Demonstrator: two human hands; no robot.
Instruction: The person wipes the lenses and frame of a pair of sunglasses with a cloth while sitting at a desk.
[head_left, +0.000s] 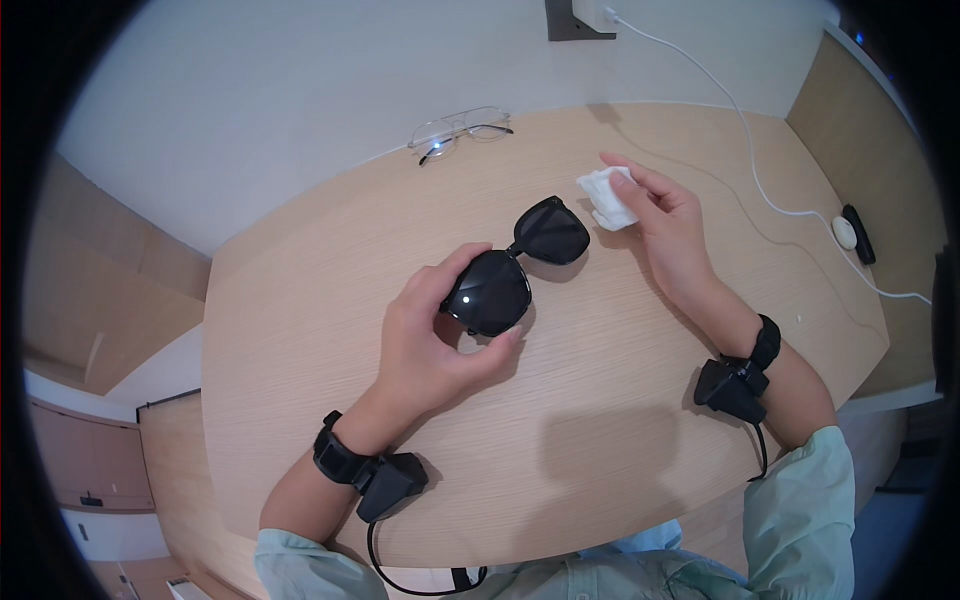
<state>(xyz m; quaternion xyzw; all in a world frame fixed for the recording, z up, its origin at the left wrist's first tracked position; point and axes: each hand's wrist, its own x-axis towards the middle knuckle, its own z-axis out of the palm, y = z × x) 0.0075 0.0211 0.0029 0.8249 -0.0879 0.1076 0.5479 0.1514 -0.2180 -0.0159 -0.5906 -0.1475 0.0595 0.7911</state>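
Note:
A pair of black sunglasses [490, 293] with large dark lenses is held just over the middle of the wooden table. My left hand [425, 325] closes around its left lens, with fingers at the upper rim and the thumb at the lower edge. The right lens points away to the upper right. Beside that lens, my right hand [668, 220] pinches a crumpled white tissue [607, 197] between thumb and fingers, apart from the sunglasses. Some of the fingers of my right hand are hidden behind the tissue.
Thin-framed clear eyeglasses [460, 132] rest at the table's far edge, against the wall. A white cable [745, 130] runs from a wall plug down the right side, past a round white object [844, 232] and a black elongated one [859, 235]. A wooden panel [865, 140] borders the right.

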